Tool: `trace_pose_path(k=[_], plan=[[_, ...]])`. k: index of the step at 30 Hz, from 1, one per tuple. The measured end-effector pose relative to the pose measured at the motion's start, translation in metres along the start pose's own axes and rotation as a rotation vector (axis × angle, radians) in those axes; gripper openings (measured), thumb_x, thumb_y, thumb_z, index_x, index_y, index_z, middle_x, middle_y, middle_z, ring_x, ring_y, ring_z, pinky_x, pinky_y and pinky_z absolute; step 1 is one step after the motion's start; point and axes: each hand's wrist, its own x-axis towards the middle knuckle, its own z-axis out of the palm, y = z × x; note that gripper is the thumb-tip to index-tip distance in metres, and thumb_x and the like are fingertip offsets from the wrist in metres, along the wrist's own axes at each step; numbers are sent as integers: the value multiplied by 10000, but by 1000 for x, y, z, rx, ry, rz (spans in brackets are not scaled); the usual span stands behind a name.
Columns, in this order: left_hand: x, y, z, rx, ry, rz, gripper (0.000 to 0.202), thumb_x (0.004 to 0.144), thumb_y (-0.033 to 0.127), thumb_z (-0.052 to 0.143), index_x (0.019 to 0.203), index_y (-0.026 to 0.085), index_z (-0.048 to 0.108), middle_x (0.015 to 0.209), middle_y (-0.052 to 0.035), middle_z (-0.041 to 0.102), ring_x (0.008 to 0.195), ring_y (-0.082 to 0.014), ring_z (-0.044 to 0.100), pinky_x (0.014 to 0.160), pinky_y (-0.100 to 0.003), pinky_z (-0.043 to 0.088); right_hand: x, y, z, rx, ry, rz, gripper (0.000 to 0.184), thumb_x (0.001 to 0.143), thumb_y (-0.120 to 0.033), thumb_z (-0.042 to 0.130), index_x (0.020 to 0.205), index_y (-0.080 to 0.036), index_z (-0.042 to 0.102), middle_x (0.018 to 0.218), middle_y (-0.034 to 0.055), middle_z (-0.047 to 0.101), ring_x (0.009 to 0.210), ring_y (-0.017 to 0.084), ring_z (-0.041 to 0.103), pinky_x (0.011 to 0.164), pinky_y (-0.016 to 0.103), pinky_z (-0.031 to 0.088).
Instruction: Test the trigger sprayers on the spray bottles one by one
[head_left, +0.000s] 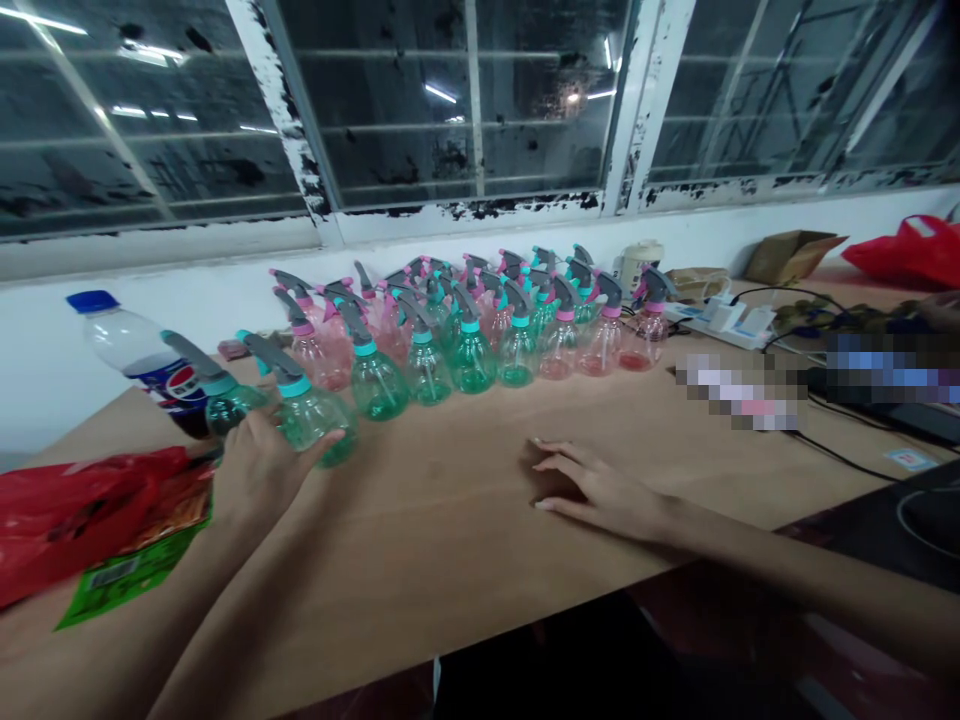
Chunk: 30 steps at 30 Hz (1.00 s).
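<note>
My left hand [262, 465] is wrapped round the lower body of a clear green spray bottle [307, 410] with a grey and teal trigger head. Its thumb lies across the front, and its fingers reach into the gap on the left, partly hidden. Close against those fingers stands another green spray bottle [229, 400]. My right hand [600, 490] hovers low over or rests on the bare tabletop, fingers spread and holding nothing. Rows of upright spray bottles fill the back of the table, green ones [471, 355] toward the middle and pink ones [600, 345] to the right.
A cola bottle [150, 350] with a blue cap stands at the left. Nearby lie a red plastic bag [82, 510] and a green packet [135, 570]. On the right are a power strip [731, 318], cables, a cardboard box [791, 255] and a red bag [907, 250].
</note>
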Motion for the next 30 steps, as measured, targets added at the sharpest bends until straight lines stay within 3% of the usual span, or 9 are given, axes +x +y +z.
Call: trace_pose_path(k=[3,8,16,19,22,26,30], plan=[[6,7,-6,58,-68,-61,825,824,692,417,1260,-8,417,1145,-256,580,1128,-407,515,829,-477,469,-9,5,7,-1,63,-10,475,902,-512,494,1225,-168,548,1420,133,457,1343,236,404,1121,425,348],[20,16,-12,163,-48,-38,804,832,682,389,1227,-13,481,1200,-298,503,1161,-443,475,830,-527,462,-15,3,15,-19,117,-13,473,939,-477,431,1270,-152,524,1428,144,465,1377,239,360,1134,466,323],[42,25,-10,177,-164,-106,748,894,612,303,1208,-42,489,1204,-301,486,1088,-461,538,829,-535,450,-13,2,18,-45,140,-21,485,943,-460,429,1273,-124,541,1416,153,485,1376,239,366,1135,449,323],[37,27,-15,165,-174,-42,795,921,604,208,1304,-78,352,1217,-321,478,1074,-466,551,811,-533,454,-13,2,17,-24,143,-17,490,933,-476,445,1280,-144,541,1419,141,487,1375,239,367,1134,454,322],[21,35,-21,130,-104,18,806,938,583,122,1405,-73,146,1246,-336,455,1060,-474,561,769,-532,465,-14,2,16,-3,147,-19,490,930,-481,451,1289,-159,536,1421,135,486,1376,240,366,1135,465,316],[8,53,-22,55,-115,72,715,925,628,117,1382,125,338,1273,-231,489,1052,-427,586,758,-486,476,-13,0,15,11,148,-12,477,930,-474,453,1284,-165,538,1417,134,492,1375,241,368,1131,473,320],[18,69,-18,57,-207,65,792,911,655,103,1339,40,363,1082,-217,626,960,-384,634,754,-464,474,-12,-3,12,1,141,-14,482,931,-450,465,1277,-122,542,1416,152,491,1370,239,376,1140,444,308]])
